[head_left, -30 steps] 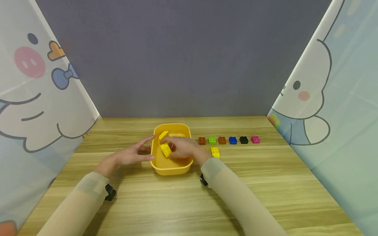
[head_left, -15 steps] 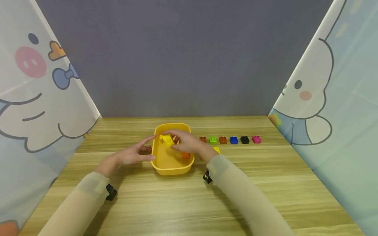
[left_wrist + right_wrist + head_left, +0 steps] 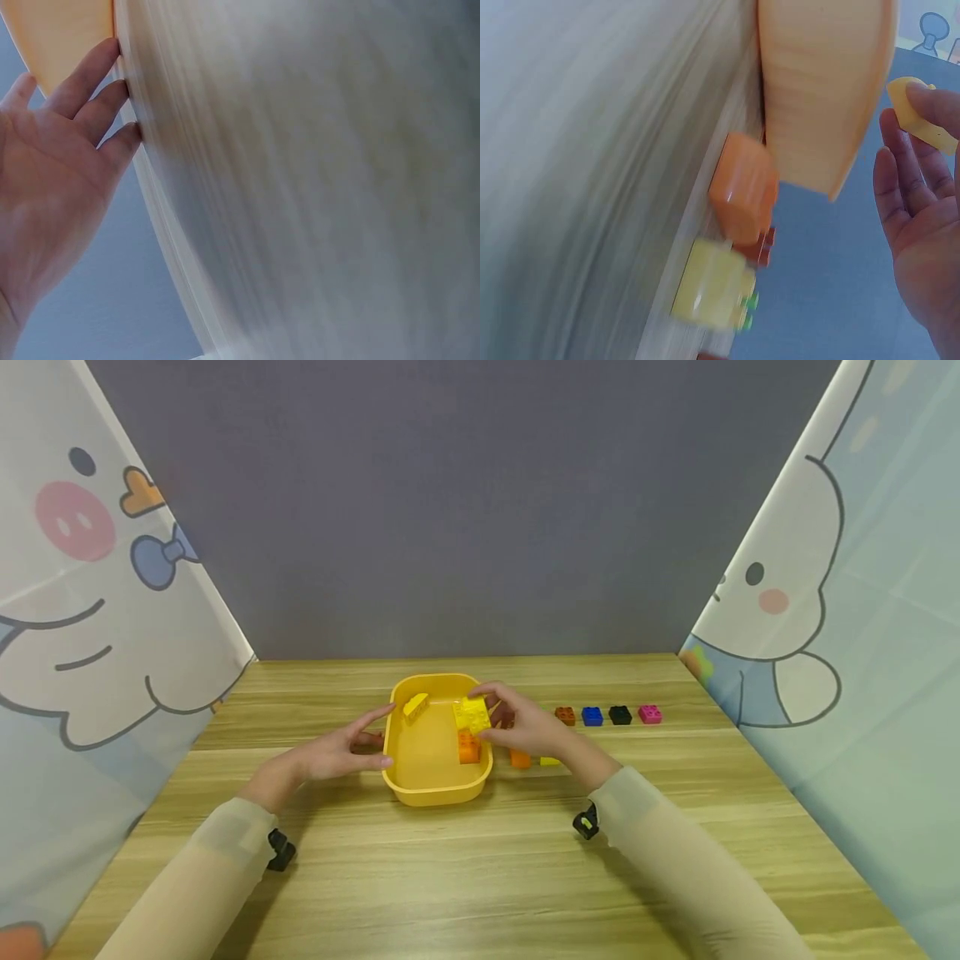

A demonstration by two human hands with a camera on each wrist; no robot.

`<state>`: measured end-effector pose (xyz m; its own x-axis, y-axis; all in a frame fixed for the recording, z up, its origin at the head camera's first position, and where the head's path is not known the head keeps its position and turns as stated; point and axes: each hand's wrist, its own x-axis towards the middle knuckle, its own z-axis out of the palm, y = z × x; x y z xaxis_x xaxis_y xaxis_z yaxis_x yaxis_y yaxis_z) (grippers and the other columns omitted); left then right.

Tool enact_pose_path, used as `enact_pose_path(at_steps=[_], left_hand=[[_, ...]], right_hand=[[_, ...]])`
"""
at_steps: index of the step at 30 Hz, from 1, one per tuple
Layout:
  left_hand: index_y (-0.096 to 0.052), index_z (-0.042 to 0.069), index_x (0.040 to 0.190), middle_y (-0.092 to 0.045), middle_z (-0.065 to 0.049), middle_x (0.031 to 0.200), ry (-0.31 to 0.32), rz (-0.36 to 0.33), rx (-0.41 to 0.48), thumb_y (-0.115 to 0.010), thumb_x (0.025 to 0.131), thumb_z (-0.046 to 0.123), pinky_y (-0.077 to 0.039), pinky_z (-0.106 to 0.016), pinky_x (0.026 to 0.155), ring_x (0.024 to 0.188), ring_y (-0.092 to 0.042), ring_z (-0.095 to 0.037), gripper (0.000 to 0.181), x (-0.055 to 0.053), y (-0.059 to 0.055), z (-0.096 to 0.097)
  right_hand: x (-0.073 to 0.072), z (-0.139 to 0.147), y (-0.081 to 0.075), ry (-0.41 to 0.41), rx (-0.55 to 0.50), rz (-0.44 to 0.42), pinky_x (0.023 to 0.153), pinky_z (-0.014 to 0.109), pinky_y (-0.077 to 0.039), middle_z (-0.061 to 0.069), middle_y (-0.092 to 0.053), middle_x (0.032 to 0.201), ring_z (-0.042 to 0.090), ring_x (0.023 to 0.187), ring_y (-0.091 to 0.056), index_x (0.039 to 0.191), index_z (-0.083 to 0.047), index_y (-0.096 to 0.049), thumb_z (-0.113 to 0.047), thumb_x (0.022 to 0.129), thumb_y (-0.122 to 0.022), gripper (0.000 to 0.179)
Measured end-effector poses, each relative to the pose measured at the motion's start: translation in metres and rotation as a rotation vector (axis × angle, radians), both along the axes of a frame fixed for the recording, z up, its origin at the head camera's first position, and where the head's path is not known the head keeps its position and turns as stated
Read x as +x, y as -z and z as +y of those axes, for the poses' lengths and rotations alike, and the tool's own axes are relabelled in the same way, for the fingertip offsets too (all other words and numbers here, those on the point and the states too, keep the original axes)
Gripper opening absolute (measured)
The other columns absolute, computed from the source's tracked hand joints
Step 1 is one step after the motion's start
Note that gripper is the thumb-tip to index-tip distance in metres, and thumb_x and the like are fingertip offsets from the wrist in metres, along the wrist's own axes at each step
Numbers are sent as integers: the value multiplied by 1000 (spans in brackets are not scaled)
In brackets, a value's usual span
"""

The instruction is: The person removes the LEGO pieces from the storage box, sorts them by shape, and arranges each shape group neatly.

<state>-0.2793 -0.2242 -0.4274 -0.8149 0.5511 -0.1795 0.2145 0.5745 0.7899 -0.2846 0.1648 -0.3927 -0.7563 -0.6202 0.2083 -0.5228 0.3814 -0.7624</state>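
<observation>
My left hand (image 3: pixel 341 753) is at the left side of a yellow plastic bin (image 3: pixel 435 796), its fingers extended and the fingertips at the rim. In the left wrist view those fingers (image 3: pixel 94 79) lie fairly straight along the bin's wall. My right hand (image 3: pixel 525 724) pinches a yellow toy brick (image 3: pixel 476 714) between thumb and fingers over the bin's right side. The right wrist view shows the held brick (image 3: pixel 922 124) raised above the rim. Inside the bin lie a yellow round-topped brick (image 3: pixel 416 706) at the back left and an orange brick (image 3: pixel 468 748) at the right.
Right of the bin runs a row of small bricks: brown (image 3: pixel 565 716), blue (image 3: pixel 592 717), black (image 3: pixel 619 716) and pink (image 3: pixel 650 714). Nearer me are an orange brick (image 3: pixel 520 758) and a yellow brick (image 3: pixel 550 761), partly hidden by my right hand.
My right hand has lifted the yellow brick from the left part of the bin and carried it right, to the bin's right side. My left hand has stayed at the rim.
</observation>
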Motion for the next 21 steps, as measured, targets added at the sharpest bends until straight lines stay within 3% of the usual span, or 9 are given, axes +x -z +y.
enact_pose_path(at_steps=[8,12,18,21], left_hand=[[-6,33,178,-49,-31,165,4,-5,11,-77,104,41,-43,-69,122,155,-47,-51,103,0,-1,0],[-6,33,178,-49,-30,165,-2,-7,4,-77,104,42,-43,-70,122,154,-47,-51,103,1,-2,1],[-7,31,178,-48,-32,165,-4,6,-2,-78,104,41,-44,-69,122,154,-47,-53,103,2,-2,1],[-8,31,178,-48,-33,165,-5,11,0,-78,103,41,-45,-69,121,154,-47,-53,103,2,-2,0]], right_hand=[[15,45,-3,83,-7,-15,95,49,-62,13,-60,133,21,100,-70,158,-21,-54,-11,102,-80,62],[21,66,-2,139,0,8,97,40,-64,14,-62,146,17,104,-73,158,-21,-57,-12,100,-82,63],[25,96,6,193,-4,-2,78,27,-62,20,-67,136,16,96,-75,156,-14,-60,-8,98,-83,63],[25,109,10,226,5,-41,76,25,-62,22,-66,134,15,97,-75,156,-13,-60,-8,98,-83,62]])
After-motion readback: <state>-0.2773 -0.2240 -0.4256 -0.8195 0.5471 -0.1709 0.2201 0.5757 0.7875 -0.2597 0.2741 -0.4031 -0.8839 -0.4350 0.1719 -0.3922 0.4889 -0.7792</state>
